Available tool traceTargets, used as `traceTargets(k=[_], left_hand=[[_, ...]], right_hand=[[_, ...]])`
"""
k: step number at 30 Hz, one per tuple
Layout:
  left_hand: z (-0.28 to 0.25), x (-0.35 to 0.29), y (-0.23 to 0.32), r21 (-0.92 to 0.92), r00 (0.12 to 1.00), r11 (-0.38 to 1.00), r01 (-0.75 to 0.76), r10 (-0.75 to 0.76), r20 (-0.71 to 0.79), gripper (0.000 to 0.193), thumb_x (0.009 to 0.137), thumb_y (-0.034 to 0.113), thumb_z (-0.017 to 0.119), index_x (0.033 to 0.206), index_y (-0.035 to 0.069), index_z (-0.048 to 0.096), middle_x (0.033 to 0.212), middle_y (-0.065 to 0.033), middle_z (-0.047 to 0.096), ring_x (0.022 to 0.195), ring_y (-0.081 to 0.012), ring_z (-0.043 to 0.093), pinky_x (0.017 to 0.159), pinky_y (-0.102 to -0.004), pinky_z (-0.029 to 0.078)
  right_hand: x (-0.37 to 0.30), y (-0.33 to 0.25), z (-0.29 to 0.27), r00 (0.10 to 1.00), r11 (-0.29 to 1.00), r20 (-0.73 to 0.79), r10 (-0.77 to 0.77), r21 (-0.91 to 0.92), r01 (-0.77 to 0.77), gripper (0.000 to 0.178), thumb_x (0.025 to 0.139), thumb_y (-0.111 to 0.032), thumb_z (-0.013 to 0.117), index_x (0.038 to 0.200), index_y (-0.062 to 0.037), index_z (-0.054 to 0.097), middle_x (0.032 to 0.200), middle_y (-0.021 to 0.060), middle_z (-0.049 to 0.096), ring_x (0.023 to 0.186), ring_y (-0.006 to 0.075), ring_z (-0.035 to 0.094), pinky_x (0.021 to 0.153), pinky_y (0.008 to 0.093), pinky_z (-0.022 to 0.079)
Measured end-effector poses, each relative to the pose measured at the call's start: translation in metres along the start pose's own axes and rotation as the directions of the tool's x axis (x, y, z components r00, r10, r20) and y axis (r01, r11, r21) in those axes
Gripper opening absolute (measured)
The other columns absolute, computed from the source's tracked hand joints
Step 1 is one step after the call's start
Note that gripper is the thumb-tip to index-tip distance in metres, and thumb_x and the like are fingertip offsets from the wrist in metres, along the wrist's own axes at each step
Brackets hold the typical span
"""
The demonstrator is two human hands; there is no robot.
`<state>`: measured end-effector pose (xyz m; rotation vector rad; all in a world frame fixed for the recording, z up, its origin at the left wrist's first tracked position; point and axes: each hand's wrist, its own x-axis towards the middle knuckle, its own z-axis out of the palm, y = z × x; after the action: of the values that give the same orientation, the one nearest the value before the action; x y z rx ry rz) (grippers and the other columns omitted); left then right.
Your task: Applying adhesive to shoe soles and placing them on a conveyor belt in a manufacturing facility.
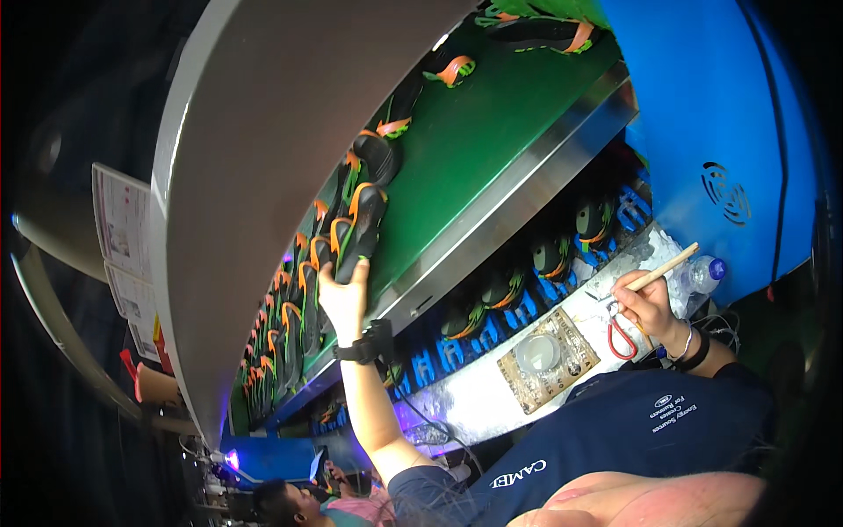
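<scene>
My left hand (344,303) reaches over the edge of the green conveyor belt (465,167). Its thumb and fingers close around the near end of a black shoe (362,224) with orange and green trim. Many similar shoes stand crowded along the belt beside and beyond it. In my right hand (648,307) is a wooden-handled brush (663,268), held over the pale, smeared worktop (457,408). Its tip is small and hard to make out. A red loop-shaped handle (622,342) lies just below that hand.
On the worktop a translucent bowl (537,354) rests on a cardboard piece (571,338). A purple-capped bottle (705,274) stands at the right. Below the belt's metal edge (518,180), blue holders (450,353) carry more shoes. A blue machine housing (702,114) rises right; another person (294,502) sits lower left.
</scene>
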<state>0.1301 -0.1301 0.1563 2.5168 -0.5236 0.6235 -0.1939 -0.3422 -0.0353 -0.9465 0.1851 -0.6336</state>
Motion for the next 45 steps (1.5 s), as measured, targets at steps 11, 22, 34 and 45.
traceTargets(k=[11, 22, 34, 45], left_hand=[[-0.115, -0.116, -0.068, -0.846, 0.972, 0.486, -0.220, 0.032, -0.234, 0.074, 0.056, 0.016, 0.055, 0.123, -0.001, 0.029, 0.105, -0.0129, 0.046, 0.096, -0.0225, 0.047, 0.088, -0.0334, 0.036], [0.044, -0.287, -0.165, -0.735, 0.733, 0.008, 0.678, -0.073, 0.676, 0.063, 0.071, 0.033, 0.055, 0.121, -0.001, 0.037, 0.115, -0.0139, 0.047, 0.106, -0.0236, 0.046, 0.088, -0.0339, 0.037], [0.072, -0.376, -0.170, -0.459, 0.471, -0.186, 0.869, 0.024, 0.882, 0.071, 0.065, 0.017, 0.066, 0.124, -0.001, 0.030, 0.120, -0.0113, 0.042, 0.111, -0.0241, 0.040, 0.095, -0.0339, 0.029], [0.071, -0.341, -0.175, -0.506, 0.518, -0.126, 0.853, 0.096, 0.850, 0.073, 0.069, 0.031, 0.068, 0.122, -0.002, 0.031, 0.119, -0.0114, 0.044, 0.110, -0.0217, 0.042, 0.094, -0.0329, 0.031]], right_hand=[[0.023, 0.039, 0.026, 0.993, 0.986, 0.064, 0.104, -0.140, -0.094, 0.011, 0.080, -0.010, 0.053, 0.078, 0.0008, 0.053, 0.056, 0.0027, 0.048, 0.039, 0.0032, 0.037, 0.035, 0.0156, 0.029], [0.041, 0.140, 0.009, 0.951, 0.850, 0.186, 0.246, -0.513, -0.119, 0.012, 0.079, -0.011, 0.057, 0.071, -0.0031, 0.053, 0.056, -0.0036, 0.045, 0.046, 0.0017, 0.039, 0.040, 0.0172, 0.030], [0.037, 0.197, 0.010, 0.861, 0.714, 0.312, 0.402, -0.695, -0.082, 0.013, 0.077, -0.014, 0.058, 0.077, -0.0008, 0.056, 0.061, 0.0008, 0.052, 0.053, 0.0048, 0.043, 0.048, 0.0203, 0.035], [0.043, 0.190, 0.027, 0.827, 0.626, 0.381, 0.414, -0.778, 0.045, 0.010, 0.076, -0.012, 0.058, 0.076, -0.0020, 0.056, 0.062, 0.0034, 0.053, 0.054, 0.0088, 0.046, 0.052, 0.0237, 0.039]])
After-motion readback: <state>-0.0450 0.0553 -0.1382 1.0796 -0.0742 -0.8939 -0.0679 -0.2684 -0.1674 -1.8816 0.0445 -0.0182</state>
